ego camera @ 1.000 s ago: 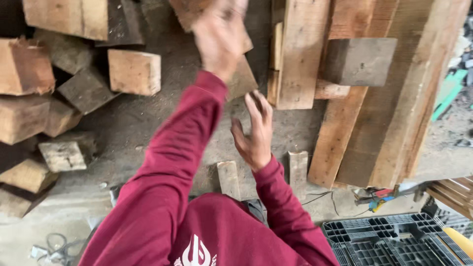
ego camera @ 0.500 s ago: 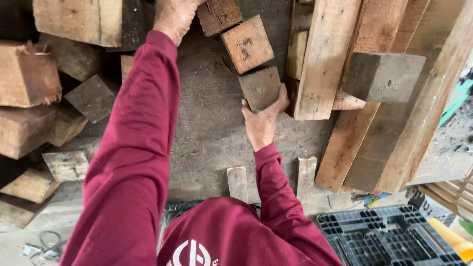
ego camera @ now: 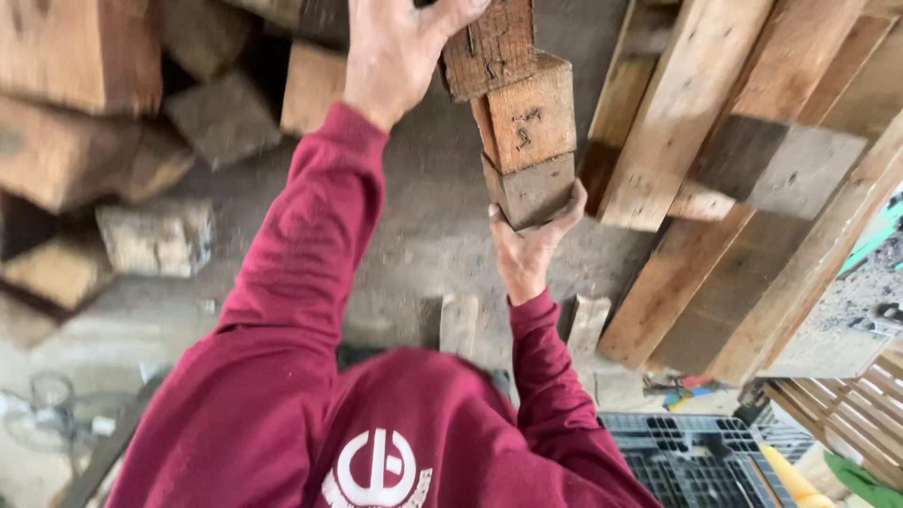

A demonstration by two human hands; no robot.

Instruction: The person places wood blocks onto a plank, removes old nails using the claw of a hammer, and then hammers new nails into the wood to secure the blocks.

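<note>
Blocks of wood sit stacked in a short column at the upper centre of the frame, three of them end to end: a dark top block (ego camera: 489, 42), a paler middle block (ego camera: 529, 113) with dark marks on its face, and a grey bottom block (ego camera: 532, 191). The right hand (ego camera: 529, 249) cups the bottom block from below, fingers curled up around its lower edge, holding it. The left hand (ego camera: 400, 52) presses its fingers and thumb against the side of the top block, gripping it. Both arms wear dark red sleeves (ego camera: 301, 245).

Behind the column lies a dusty grey concrete floor (ego camera: 414, 226). Long planks (ego camera: 734, 188) lean across the right half of the frame, with a grey block (ego camera: 781, 165) resting on them. Rough chunks of timber (ego camera: 85, 113) pile up at the upper left. Two short wood pieces (ego camera: 459, 325) lie below the right wrist. A black plastic crate (ego camera: 696, 456) fills the lower right corner, beside a slatted wooden pallet (ego camera: 851, 414).
</note>
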